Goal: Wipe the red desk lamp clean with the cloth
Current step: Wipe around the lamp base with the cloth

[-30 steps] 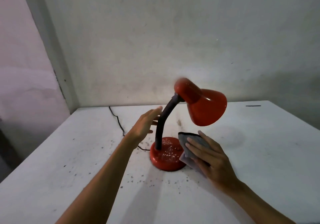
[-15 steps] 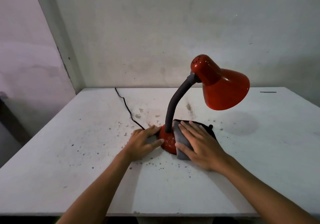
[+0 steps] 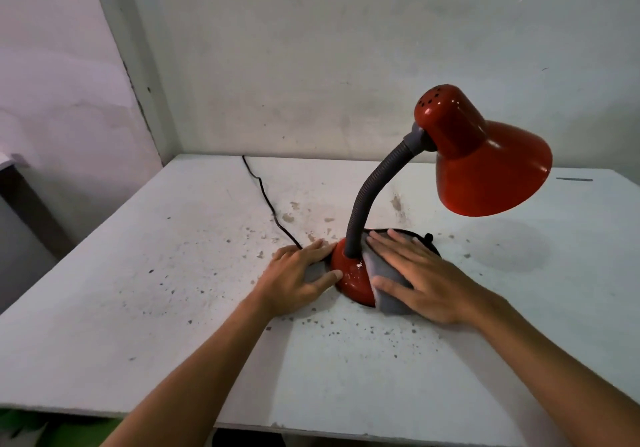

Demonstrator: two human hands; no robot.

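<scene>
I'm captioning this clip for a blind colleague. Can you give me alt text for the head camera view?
A person's right hand presses a grey cloth flat onto the round base of a red desk lamp, while the left hand rests against the base's other side. The lamp stands on a speckled white table, its shade tilted right, a black cord trailing back.

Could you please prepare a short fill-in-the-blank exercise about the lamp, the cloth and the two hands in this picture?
1. The right hand presses the grey cloth onto the lamp's round ____.
2. The left hand lies flat on the ____, touching the base's left side.
3. The colour of the lamp shade is ____.
4. The black cord runs from the base toward the table's ____ edge.

Missing words: base; table; red; far
</scene>
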